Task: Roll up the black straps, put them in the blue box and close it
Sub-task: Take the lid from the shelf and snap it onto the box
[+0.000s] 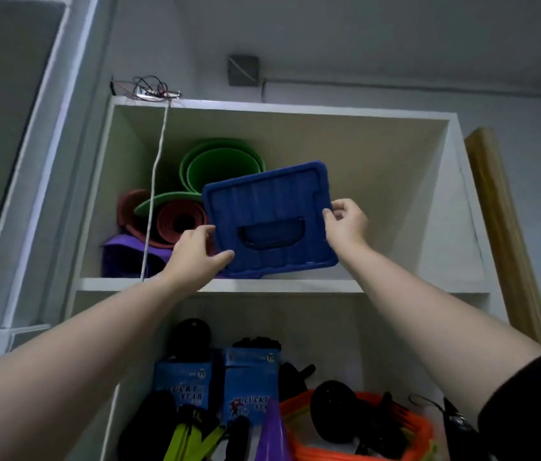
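The blue box (pixel 269 207) is a ribbed plastic box with a recessed handle, tilted toward me at the front of the upper shelf (pixel 262 285) of a white cabinet. Its lid face points at me and its lower edge rests on the shelf. My left hand (pixel 196 257) grips its lower left corner. My right hand (pixel 345 224) holds its right edge, fingers curled over the rim. The black straps are not visible.
Rolled green, red and purple mats (pixel 169 214) lie on the shelf left of the box. A white cord (pixel 156 181) hangs down in front of them. The lower shelf holds blue packets (pixel 249 384), black gear and an orange basket (pixel 362 437).
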